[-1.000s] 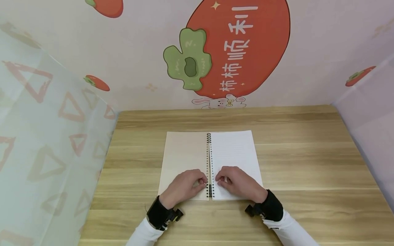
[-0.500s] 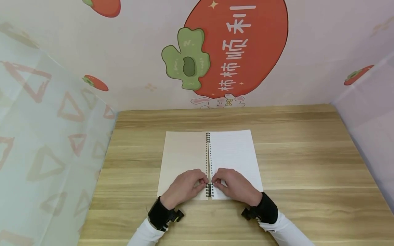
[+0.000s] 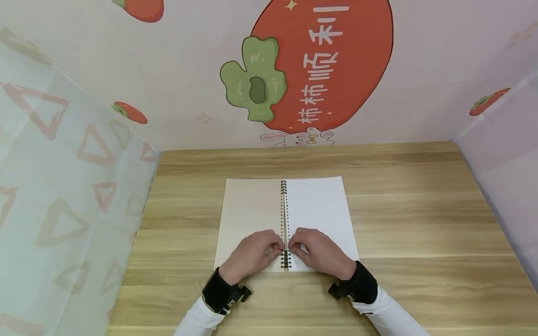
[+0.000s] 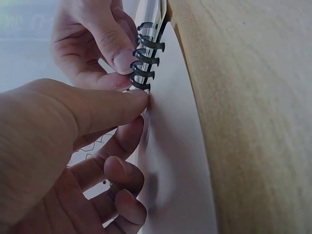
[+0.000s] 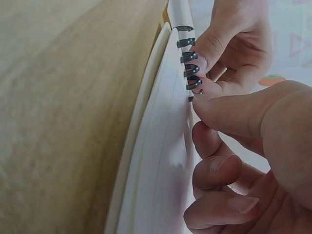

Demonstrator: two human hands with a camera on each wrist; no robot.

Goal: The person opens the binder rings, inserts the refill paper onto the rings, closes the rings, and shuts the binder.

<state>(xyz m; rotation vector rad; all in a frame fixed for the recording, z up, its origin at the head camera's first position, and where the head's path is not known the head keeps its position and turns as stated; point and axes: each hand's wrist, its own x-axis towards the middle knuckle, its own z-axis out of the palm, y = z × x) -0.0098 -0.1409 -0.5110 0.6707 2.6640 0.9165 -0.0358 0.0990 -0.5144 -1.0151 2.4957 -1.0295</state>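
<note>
A ring-bound notebook (image 3: 315, 200) lies open, a beige cover page (image 3: 252, 205) on the left and white lined paper on the right. Black binder rings (image 4: 144, 63) run along its spine. From the left, my left hand (image 3: 254, 252) pinches at the rings with thumb and index finger, the other fingers loosely curled. My right hand (image 3: 323, 252) faces it and pinches at the same stretch of rings. In the right wrist view, both thumb tips sit close to the black rings (image 5: 190, 58). The fingertips hide whether the rings between them are joined or apart.
The notebook rests on a wooden table (image 3: 403, 210). A printed backdrop (image 3: 180, 70) stands behind, with side panels (image 3: 63, 186) at left and right. Each wrist wears a black strap (image 3: 218, 291) with a small camera.
My right hand has shifted left from over the lined page to the rings, closing the gap to my left hand. The left hand has stayed nearly in place.
</note>
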